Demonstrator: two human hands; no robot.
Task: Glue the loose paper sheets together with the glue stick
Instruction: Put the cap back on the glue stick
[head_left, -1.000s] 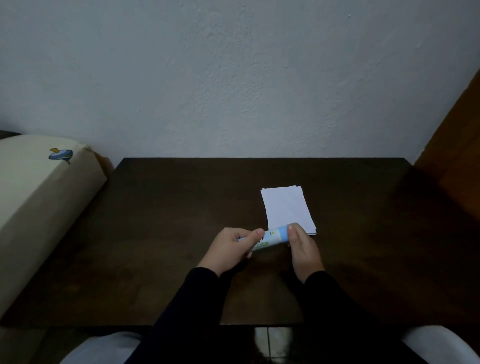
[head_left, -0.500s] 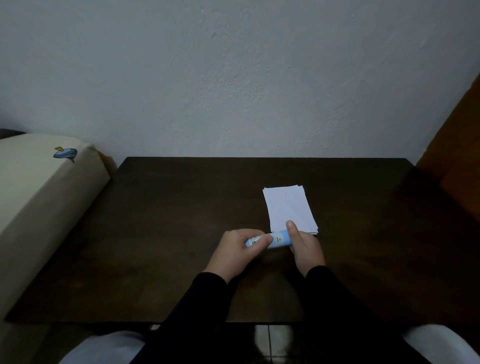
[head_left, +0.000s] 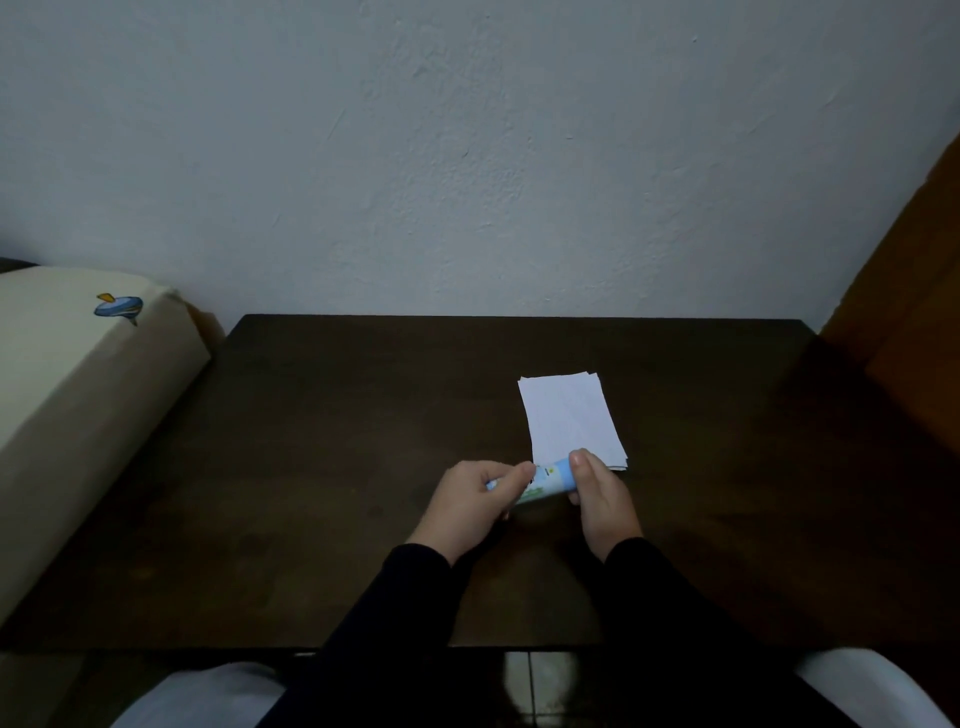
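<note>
We see a dark table (head_left: 322, 467) with wide bare room to the left and right of a small stack of paper sheets (head_left: 569, 418) lying right of centre. At its near edge our left hand (head_left: 475, 506) and right hand (head_left: 602, 501) both grip the glue stick (head_left: 545, 480) between them.

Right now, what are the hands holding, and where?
A glue stick, held by both ends: left hand on one, right hand on the other.
</note>
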